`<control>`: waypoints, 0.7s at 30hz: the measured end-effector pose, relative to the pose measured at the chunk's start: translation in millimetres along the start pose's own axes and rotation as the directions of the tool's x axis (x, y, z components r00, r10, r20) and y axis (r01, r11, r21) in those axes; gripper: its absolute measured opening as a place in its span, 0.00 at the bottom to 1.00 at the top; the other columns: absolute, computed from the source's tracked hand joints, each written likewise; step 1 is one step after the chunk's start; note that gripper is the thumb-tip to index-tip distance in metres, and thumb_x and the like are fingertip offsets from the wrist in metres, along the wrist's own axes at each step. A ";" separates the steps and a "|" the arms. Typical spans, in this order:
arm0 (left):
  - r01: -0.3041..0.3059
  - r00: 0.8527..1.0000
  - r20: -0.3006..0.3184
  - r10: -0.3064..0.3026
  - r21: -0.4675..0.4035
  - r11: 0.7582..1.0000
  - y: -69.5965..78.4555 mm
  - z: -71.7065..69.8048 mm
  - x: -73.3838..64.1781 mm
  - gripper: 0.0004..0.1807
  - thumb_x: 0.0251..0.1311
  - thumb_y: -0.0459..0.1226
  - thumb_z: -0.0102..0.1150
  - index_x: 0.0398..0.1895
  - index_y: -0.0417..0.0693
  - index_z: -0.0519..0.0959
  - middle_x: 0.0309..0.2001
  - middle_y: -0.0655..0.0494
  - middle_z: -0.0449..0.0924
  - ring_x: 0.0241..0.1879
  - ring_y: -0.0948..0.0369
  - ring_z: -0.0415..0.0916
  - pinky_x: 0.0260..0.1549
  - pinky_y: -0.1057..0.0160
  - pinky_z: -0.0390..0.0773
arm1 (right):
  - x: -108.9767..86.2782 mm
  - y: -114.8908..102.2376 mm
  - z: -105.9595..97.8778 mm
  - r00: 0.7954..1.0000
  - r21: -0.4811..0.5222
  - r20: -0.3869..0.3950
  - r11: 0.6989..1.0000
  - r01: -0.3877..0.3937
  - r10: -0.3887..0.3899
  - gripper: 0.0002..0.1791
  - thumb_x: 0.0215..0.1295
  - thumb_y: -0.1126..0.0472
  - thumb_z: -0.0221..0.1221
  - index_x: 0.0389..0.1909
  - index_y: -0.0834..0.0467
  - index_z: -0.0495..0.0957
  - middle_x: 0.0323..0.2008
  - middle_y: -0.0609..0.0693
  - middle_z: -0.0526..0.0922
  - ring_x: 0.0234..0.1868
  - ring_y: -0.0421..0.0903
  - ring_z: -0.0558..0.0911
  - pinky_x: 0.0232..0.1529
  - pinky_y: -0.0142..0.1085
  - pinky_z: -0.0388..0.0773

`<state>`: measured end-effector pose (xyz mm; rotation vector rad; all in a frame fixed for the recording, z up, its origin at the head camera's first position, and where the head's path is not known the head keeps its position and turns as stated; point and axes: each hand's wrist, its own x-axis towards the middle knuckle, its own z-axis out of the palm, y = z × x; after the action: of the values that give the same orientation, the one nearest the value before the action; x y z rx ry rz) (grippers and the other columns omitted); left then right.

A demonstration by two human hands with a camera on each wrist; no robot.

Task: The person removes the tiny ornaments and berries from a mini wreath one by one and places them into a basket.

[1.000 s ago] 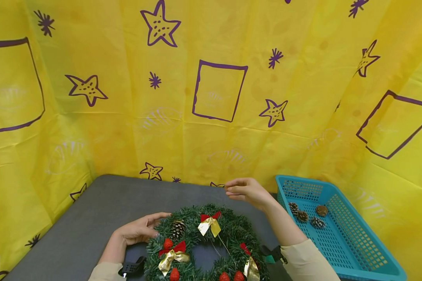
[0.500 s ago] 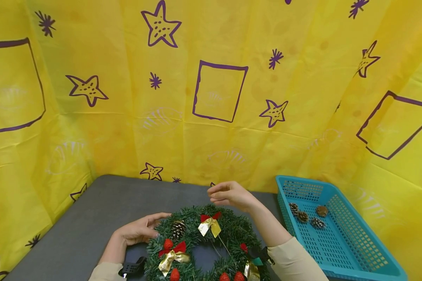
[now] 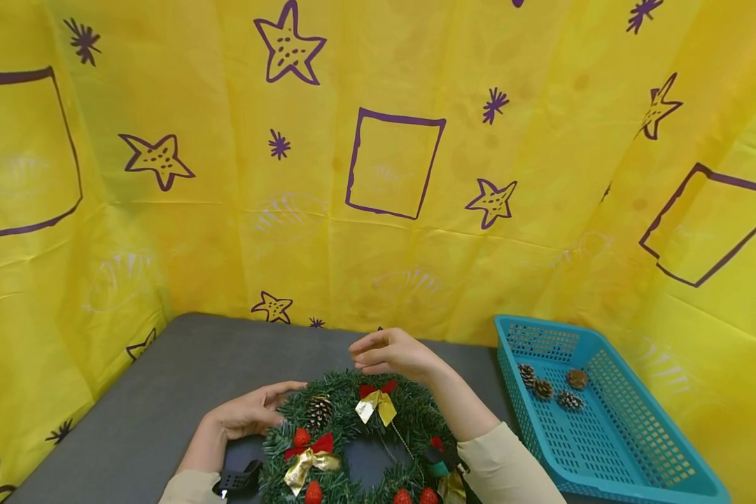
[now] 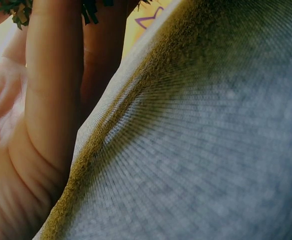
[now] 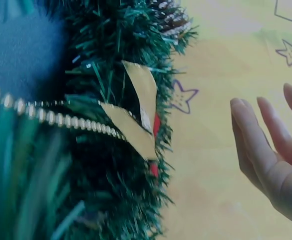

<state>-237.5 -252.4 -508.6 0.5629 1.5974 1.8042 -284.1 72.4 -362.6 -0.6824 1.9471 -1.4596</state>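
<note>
A green tinsel wreath (image 3: 412,402) sits at the front middle of the grey table in the head view. My left hand (image 3: 248,413) grips its left edge, fingers behind and thumb in front. Beyond the wreath's top hovers my right hand (image 3: 397,353), fingers loosely bent and nothing visible between them. In the right wrist view that hand (image 5: 273,150) is apart from the greenery. The wreath carries a pine cone (image 3: 319,413), a red-and-gold bow (image 3: 376,403) at its top, another bow (image 3: 313,462) at left, and red berries (image 3: 313,492). A bead string (image 5: 61,120) crosses its opening.
A blue plastic basket (image 3: 542,321) stands on the right, with several pine cones (image 3: 570,401) inside. Grey cloth covers the table (image 3: 227,350). Yellow curtains (image 3: 227,259) with purple drawings enclose the back and sides.
My right hand has moved left, from right of the wreath's top to just beyond the top bow. The left hand and the wreath have stayed in place.
</note>
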 end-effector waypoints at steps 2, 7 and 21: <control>0.002 1.000 -0.001 -0.002 0.000 1.000 0.3 0.2 -0.2 0.32 0.69 0.33 0.53 0.71 0.71 0.62 0.75 0.25 0.16 0.19 0.73 0.61 0.28 0.71 0.73 | 4.3 1.0 3.9 1.000 -0.001 0.010 1.000 -0.008 0.008 0.22 0.69 0.65 0.58 0.62 0.69 0.73 0.63 0.64 0.76 0.60 0.57 0.80 0.60 0.41 0.80; 0.007 1.000 -0.006 -0.007 -0.001 1.000 0.3 0.5 -0.5 0.32 0.69 0.33 0.53 0.71 0.70 0.62 0.75 0.24 0.19 0.20 0.73 0.62 0.28 0.71 0.72 | 12.7 3.5 13.5 0.999 -0.015 0.024 0.999 -0.038 0.038 0.21 0.67 0.65 0.60 0.60 0.65 0.77 0.60 0.62 0.79 0.56 0.54 0.83 0.59 0.43 0.80; 0.006 1.000 0.003 -0.006 -0.002 1.000 2.6 1.2 -0.5 0.33 0.69 0.34 0.52 0.74 0.65 0.58 0.74 0.23 0.19 0.20 0.73 0.62 0.27 0.71 0.70 | 25.0 11.1 30.8 0.994 -0.061 0.060 0.995 -0.084 0.088 0.19 0.66 0.65 0.61 0.57 0.65 0.79 0.58 0.61 0.82 0.49 0.45 0.85 0.56 0.41 0.82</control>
<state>-236.7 -252.1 -505.8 0.5591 1.5932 1.7994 -279.3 37.3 -383.8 -0.6540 1.9525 -1.3189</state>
